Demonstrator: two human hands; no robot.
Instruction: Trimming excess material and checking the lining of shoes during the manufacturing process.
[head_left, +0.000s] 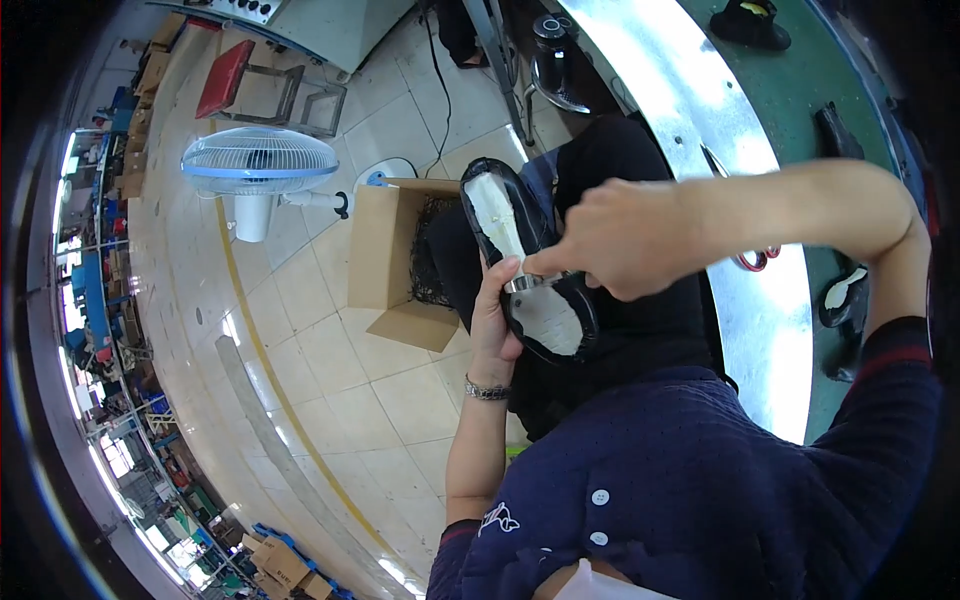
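My left hand [492, 315] grips a black shoe [525, 255] from underneath, sole side turned up, showing its pale insole board. My right hand [610, 240] comes in from the right and presses a small metal tool [527, 282] against the middle of the upturned bottom, with the index finger stretched along it. The shoe sits over my lap, above my dark trousers. A bracelet is on my left wrist.
An open cardboard box [385, 265] with dark netting inside stands on the tiled floor to the left. A blue-and-white floor fan [258, 165] is beyond it. A curved metal-edged green conveyor [760, 300] on the right carries other shoes [752, 22] and red-handled scissors [757, 259].
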